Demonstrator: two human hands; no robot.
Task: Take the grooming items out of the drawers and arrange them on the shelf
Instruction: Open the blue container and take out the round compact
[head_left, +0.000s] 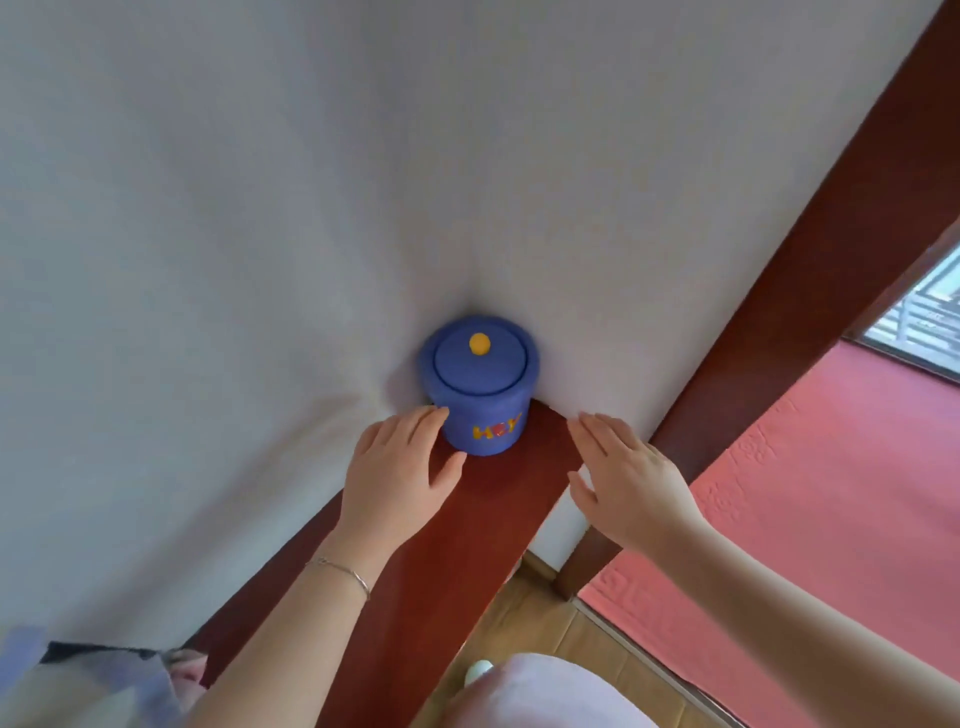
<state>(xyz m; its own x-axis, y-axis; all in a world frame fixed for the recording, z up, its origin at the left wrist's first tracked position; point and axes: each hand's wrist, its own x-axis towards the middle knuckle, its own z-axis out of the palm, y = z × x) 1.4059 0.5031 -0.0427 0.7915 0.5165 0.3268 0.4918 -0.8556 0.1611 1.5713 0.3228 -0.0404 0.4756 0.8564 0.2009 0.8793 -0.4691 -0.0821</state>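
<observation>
A blue round pot (480, 387) with a lid and a yellow knob stands at the far end of a dark red wooden shelf (467, 519), tucked into the corner of the white walls. Yellow and red lettering shows on its front. My left hand (400, 467) lies flat on the shelf with straight fingers, its fingertips touching the pot's left side. My right hand (628, 478) hovers off the shelf's right edge, fingers straight, a hand's width from the pot and holding nothing.
White walls close the shelf in at the back and left. A dark red door frame (810, 260) runs diagonally on the right, with pink floor (831, 519) beyond it. Blurred coloured items (104, 675) sit at the bottom left. Wooden flooring (571, 649) lies below.
</observation>
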